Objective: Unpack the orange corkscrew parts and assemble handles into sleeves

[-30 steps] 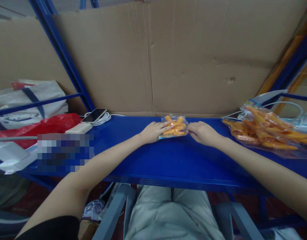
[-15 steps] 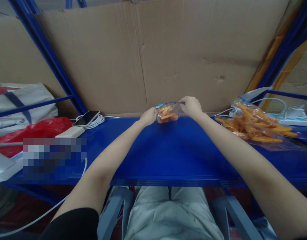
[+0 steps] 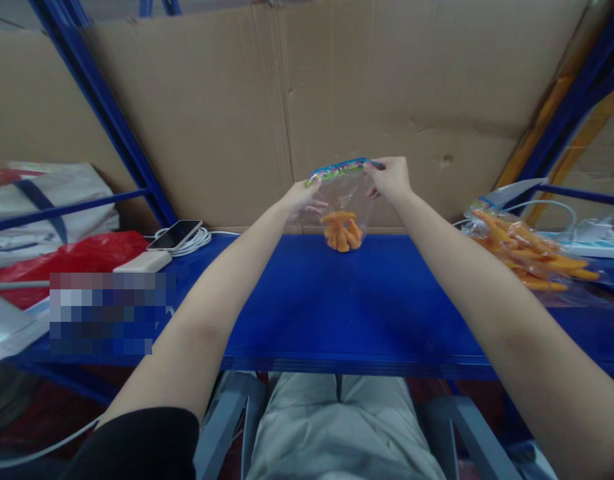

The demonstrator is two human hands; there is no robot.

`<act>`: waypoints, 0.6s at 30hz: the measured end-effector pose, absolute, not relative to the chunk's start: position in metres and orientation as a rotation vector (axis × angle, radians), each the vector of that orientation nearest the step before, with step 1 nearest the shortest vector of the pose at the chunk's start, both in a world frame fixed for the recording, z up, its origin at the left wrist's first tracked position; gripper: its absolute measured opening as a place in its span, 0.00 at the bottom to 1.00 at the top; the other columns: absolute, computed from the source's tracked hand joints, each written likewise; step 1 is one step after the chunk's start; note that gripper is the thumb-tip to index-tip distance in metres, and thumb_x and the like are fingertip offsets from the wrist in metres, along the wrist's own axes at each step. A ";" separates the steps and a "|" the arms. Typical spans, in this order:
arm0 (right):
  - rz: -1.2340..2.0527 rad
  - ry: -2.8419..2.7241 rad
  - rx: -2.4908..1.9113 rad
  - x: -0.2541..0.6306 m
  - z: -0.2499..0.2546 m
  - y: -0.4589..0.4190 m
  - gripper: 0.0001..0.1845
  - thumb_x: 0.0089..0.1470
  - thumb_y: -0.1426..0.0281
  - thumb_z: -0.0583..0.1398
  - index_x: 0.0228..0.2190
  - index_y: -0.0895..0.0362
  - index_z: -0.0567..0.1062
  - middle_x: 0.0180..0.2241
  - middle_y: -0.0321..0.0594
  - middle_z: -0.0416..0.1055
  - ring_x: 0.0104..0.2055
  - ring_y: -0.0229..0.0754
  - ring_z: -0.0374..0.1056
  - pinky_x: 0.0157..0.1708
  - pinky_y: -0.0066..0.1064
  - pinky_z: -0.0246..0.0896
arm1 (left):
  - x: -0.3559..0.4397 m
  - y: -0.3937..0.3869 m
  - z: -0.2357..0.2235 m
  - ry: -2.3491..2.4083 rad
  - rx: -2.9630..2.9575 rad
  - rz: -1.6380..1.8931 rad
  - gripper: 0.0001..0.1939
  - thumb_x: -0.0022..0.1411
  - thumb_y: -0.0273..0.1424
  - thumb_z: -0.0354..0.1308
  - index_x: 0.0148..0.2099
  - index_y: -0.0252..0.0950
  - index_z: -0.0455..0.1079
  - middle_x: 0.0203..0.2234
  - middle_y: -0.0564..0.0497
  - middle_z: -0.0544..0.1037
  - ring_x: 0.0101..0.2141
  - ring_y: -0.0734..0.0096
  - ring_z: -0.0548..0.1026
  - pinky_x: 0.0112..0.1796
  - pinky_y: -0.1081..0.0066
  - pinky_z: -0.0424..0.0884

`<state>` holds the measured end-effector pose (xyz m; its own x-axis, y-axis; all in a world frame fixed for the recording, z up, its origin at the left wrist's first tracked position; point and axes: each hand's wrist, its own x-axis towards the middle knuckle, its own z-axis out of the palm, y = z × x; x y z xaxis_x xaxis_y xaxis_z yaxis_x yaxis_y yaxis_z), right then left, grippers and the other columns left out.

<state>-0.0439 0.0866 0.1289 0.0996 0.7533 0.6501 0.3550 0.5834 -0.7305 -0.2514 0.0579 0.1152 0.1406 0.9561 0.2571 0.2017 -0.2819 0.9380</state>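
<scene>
A clear plastic bag (image 3: 343,193) with a colourful printed strip along its top hangs upright between my hands. Several orange pieces (image 3: 343,232) are bunched in its bottom, just over the far part of the blue table (image 3: 337,313). At the bag's top left corner, my left hand (image 3: 305,198) pinches the strip, its other fingers stretched behind the bag. My right hand (image 3: 389,179) grips the top right corner between thumb and finger.
On the right lie more clear bags of long orange pieces (image 3: 529,250). To the left are a phone (image 3: 175,235) on a coiled white cable, a white block (image 3: 143,261) and a red plastic bag (image 3: 87,257). A cardboard wall (image 3: 387,87) stands behind the table.
The bag lay flat on the table under my left hand. Both hands have lifted it by its printed edge, and it now hangs upright with the orange pieces at the bottom.
</scene>
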 end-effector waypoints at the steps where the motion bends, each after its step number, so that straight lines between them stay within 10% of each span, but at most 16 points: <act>1: 0.394 -1.491 -0.972 -0.044 0.131 0.086 0.16 0.58 0.62 0.62 0.41 0.62 0.77 0.26 0.41 0.72 0.30 0.46 0.76 0.29 0.40 0.76 | -0.252 0.057 0.116 1.127 1.621 1.197 0.28 0.69 0.45 0.52 0.67 0.40 0.59 0.65 0.36 0.64 0.45 0.59 0.81 0.42 0.67 0.80; 18: 0.402 -1.498 -1.049 -0.060 0.181 0.048 0.11 0.64 0.65 0.56 0.40 0.60 0.74 0.37 0.48 0.78 0.31 0.46 0.78 0.33 0.40 0.77 | -0.277 0.050 0.163 1.196 1.785 1.338 0.29 0.68 0.52 0.49 0.55 0.34 0.70 0.47 0.41 0.80 0.41 0.61 0.82 0.41 0.66 0.79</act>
<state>-0.0598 0.0484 0.1811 0.1100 0.7864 0.6079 0.3763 0.5331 -0.7578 -0.2767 0.0500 0.1635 0.0853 0.9091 0.4078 0.3035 -0.4135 0.8584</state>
